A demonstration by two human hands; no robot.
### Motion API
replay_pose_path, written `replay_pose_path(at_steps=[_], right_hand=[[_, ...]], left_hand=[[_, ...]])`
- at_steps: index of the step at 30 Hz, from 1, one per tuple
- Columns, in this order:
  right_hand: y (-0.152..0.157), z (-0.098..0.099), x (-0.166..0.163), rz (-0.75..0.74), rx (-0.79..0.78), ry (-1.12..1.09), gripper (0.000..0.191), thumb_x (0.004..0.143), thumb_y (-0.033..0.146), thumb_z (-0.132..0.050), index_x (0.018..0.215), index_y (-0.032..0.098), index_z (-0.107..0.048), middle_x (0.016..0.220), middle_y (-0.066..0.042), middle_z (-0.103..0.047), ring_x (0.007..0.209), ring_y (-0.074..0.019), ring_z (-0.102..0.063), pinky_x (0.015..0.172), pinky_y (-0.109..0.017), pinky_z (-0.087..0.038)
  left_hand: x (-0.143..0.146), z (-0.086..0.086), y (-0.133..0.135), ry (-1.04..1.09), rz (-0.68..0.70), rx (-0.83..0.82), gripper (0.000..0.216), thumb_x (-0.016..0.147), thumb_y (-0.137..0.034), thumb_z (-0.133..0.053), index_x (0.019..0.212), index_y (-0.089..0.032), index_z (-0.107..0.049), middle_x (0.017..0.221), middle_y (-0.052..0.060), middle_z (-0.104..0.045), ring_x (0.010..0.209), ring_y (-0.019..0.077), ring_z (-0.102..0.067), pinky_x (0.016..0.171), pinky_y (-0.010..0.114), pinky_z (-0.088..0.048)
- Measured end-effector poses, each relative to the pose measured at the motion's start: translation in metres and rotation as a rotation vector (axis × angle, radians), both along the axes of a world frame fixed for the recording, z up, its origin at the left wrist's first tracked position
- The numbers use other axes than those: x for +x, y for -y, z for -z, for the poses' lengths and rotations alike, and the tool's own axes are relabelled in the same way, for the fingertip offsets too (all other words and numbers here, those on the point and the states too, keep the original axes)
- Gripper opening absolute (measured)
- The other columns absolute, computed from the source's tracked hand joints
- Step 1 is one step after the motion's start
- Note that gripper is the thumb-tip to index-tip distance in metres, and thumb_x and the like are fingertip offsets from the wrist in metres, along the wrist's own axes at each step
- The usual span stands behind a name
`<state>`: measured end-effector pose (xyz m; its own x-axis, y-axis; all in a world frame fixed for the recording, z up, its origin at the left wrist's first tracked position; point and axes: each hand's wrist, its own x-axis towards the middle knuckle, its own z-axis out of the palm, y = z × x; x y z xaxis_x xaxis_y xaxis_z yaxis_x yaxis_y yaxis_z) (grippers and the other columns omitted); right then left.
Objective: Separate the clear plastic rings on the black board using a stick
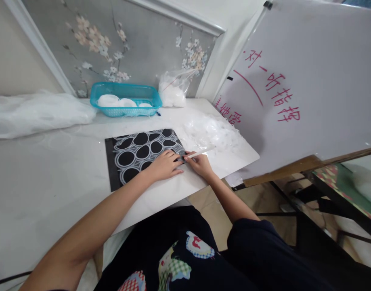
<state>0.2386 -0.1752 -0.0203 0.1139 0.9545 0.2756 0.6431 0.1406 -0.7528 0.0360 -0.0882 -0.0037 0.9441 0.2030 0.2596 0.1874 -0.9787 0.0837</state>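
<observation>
A dark sheet under a translucent white material with rows of oval cut-outs (143, 152) lies on the white table. My left hand (164, 165) rests palm down over its right part, fingers stretched toward the right edge. My right hand (200, 163) is closed around a slim white pen-like tool (203, 151), which tilts up to the right. The tool's tip is close to my left fingertips at the sheet's right edge. What the tip touches is too small to make out.
Behind the sheet stands a blue plastic basket (127, 111) with white rolls. A clear bag of white material (173, 93) sits beside it. Translucent scraps (212, 129) cover the table's right end. White wrapped material (36, 115) lies at left, a whiteboard (318, 64) leans at right.
</observation>
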Motion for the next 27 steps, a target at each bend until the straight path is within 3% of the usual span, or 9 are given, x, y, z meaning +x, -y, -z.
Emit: replay_pose_path(at_steps=[7,10,12,15,17,20,23,25,27], right_hand=[[0.004,0.017,0.005,-0.180,0.258,0.390,0.026,0.099,0.027,-0.052,0.094,0.025,-0.076,0.092,-0.004,-0.080,0.104,-0.0228,-0.072,0.103,-0.044,-0.050],[-0.010,0.010,0.018,-0.186,0.278,0.494,0.020,0.094,0.024,-0.058,0.095,0.027,-0.078,0.096,-0.004,-0.079,0.101,-0.0230,-0.071,0.101,-0.043,-0.048],[-0.031,-0.008,0.038,0.054,0.318,0.514,0.022,0.094,0.025,-0.057,0.096,0.025,-0.078,0.098,-0.007,-0.078,0.103,-0.0247,-0.069,0.102,-0.045,-0.046],[-0.071,-0.048,0.080,0.740,0.372,0.365,0.041,0.102,0.026,-0.035,0.109,0.017,-0.075,0.114,-0.014,-0.074,0.114,-0.0265,-0.064,0.104,-0.045,-0.044],[-0.092,-0.071,0.104,0.942,0.172,0.293,0.045,0.103,0.026,-0.031,0.121,0.012,-0.069,0.122,-0.018,-0.070,0.115,-0.0273,-0.064,0.100,-0.042,-0.046],[-0.100,-0.083,0.117,0.841,-0.112,0.266,0.028,0.091,0.027,-0.057,0.100,0.010,-0.076,0.100,-0.020,-0.076,0.101,-0.0318,-0.068,0.090,-0.041,-0.050],[-0.086,-0.073,0.103,0.737,-0.108,0.272,0.016,0.081,0.023,-0.066,0.084,0.013,-0.078,0.099,-0.020,-0.077,0.107,-0.0350,-0.066,0.095,-0.046,-0.049],[-0.075,-0.062,0.088,0.659,-0.028,0.272,0.019,0.083,0.024,-0.063,0.086,0.014,-0.078,0.120,-0.019,-0.072,0.120,-0.0355,-0.059,0.104,-0.049,-0.043],[-0.071,-0.053,0.071,0.470,0.020,0.194,0.020,0.083,0.028,-0.062,0.085,0.017,-0.078,0.128,-0.016,-0.069,0.123,-0.0342,-0.058,0.107,-0.049,-0.041]], left_hand=[[0.001,0.003,0.002,0.053,-0.056,-0.168,0.030,0.095,-0.037,-0.061,0.115,-0.020,-0.076,0.126,0.013,-0.064,0.117,0.0296,-0.058,0.104,0.047,-0.044],[0.001,0.004,0.000,0.059,-0.075,-0.239,0.027,0.093,-0.035,-0.065,0.113,-0.020,-0.077,0.136,0.014,-0.059,0.125,0.0317,-0.055,0.107,0.049,-0.043],[0.001,0.005,-0.001,0.076,-0.080,-0.297,0.026,0.092,-0.034,-0.066,0.112,-0.022,-0.077,0.138,0.014,-0.057,0.127,0.0322,-0.054,0.108,0.050,-0.043],[-0.001,0.007,0.000,0.081,-0.073,-0.345,0.027,0.092,-0.035,-0.066,0.114,-0.024,-0.077,0.136,0.014,-0.058,0.124,0.0328,-0.056,0.106,0.053,-0.044],[-0.002,0.004,0.002,0.067,-0.043,-0.356,0.029,0.092,-0.035,-0.067,0.116,-0.024,-0.076,0.137,0.014,-0.058,0.124,0.0334,-0.056,0.106,0.054,-0.044],[-0.006,-0.010,-0.001,0.122,0.007,-0.407,0.035,0.094,-0.036,-0.064,0.126,-0.024,-0.069,0.143,0.014,-0.055,0.127,0.0300,-0.056,0.105,0.047,-0.047],[-0.022,-0.037,-0.020,0.290,-0.054,-0.447,0.039,0.097,-0.042,-0.057,0.131,-0.024,-0.064,0.141,0.011,-0.056,0.125,0.0247,-0.057,0.105,0.041,-0.047],[-0.046,-0.053,-0.044,0.354,-0.229,-0.458,0.040,0.096,-0.047,-0.056,0.127,-0.023,-0.066,0.133,0.009,-0.062,0.114,0.0228,-0.062,0.102,0.039,-0.048],[-0.080,-0.062,-0.069,0.330,-0.547,-0.482,0.042,0.091,-0.051,-0.058,0.120,-0.022,-0.069,0.121,0.007,-0.067,0.093,0.0206,-0.065,0.090,0.035,-0.052]])
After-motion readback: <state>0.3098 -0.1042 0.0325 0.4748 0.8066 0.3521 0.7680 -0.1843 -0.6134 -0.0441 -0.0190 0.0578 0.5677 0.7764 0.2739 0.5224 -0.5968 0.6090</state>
